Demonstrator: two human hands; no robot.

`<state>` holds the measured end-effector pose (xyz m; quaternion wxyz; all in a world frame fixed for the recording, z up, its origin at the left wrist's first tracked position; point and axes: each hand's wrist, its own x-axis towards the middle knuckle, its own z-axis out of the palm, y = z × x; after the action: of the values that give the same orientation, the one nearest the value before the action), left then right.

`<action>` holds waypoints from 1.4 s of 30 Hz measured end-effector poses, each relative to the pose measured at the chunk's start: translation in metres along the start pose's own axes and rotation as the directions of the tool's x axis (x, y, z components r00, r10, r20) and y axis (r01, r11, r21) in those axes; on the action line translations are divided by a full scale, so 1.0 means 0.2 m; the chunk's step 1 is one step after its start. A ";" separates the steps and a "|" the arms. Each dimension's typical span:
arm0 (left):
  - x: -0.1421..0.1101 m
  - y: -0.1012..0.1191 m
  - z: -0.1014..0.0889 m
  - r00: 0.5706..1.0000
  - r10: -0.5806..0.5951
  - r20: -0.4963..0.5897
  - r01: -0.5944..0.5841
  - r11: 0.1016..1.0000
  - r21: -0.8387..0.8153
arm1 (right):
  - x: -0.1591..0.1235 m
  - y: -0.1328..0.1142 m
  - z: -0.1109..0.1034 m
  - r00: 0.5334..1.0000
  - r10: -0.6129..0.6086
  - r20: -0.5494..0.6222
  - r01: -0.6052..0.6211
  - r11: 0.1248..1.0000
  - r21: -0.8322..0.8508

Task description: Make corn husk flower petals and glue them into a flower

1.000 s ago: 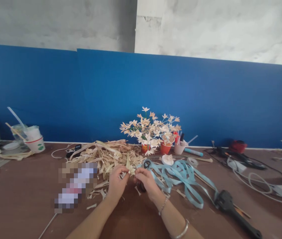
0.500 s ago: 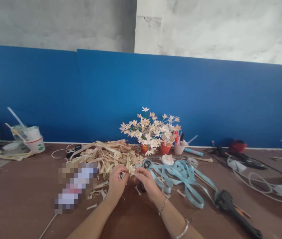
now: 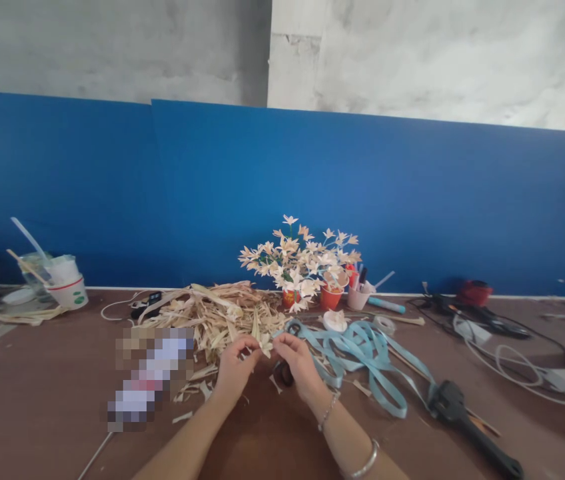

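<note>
My left hand (image 3: 237, 367) pinches a small pale corn-husk flower (image 3: 265, 345) between thumb and fingertips, low over the table. On the flower's other side is my right hand (image 3: 300, 367), thumb and fingers closed together close to the petals; whether they hold anything is too small to tell. A heap of dry husk strips (image 3: 212, 313) lies just behind my left hand. Dark-handled scissors (image 3: 285, 375) rest beside my right hand, partly hidden by it. Farther back stand finished husk flowers (image 3: 302, 257) on stems in a red cup (image 3: 291, 298).
Light blue ribbon (image 3: 362, 347) lies in loose loops to the right. Beyond it are a black-handled tool (image 3: 462, 413) and white cables (image 3: 502, 363). An orange cup (image 3: 331, 298) and a pen cup (image 3: 359, 297) stand behind. A white cup (image 3: 70, 293) is far left, before the blue partition (image 3: 262, 173).
My right hand's fingertips have moved slightly right, away from the flower's petals, which show more openly now. My left hand keeps its pinch on the flower. The view has shifted slightly.
</note>
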<state>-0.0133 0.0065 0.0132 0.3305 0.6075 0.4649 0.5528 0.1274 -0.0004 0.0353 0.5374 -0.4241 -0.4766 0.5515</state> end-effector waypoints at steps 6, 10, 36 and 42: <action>0.00 -0.04 0.01 0.993 -0.110 0.051 0.117 0.978 -0.171 | 0.00 0.01 0.00 0.998 0.030 0.051 -0.033 0.998 0.052; -0.01 -0.03 0.01 0.990 -0.133 0.046 0.139 0.972 -0.189 | 0.00 0.00 0.00 0.998 0.030 0.058 -0.034 0.998 0.059; 0.00 -0.02 0.02 0.976 -0.220 0.012 0.220 0.972 -0.080 | 0.16 -0.12 -0.68 0.654 -0.404 -0.639 -0.071 0.809 -0.584; 0.00 -0.03 0.01 0.978 -0.205 -0.022 0.203 0.976 -0.085 | 0.15 -0.10 -0.75 0.546 -0.380 -0.746 -0.078 0.865 -0.497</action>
<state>-0.0128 0.0094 0.0084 0.4031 0.5340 0.5067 0.5437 0.2762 0.0401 0.0283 0.6225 -0.7050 -0.3239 0.1030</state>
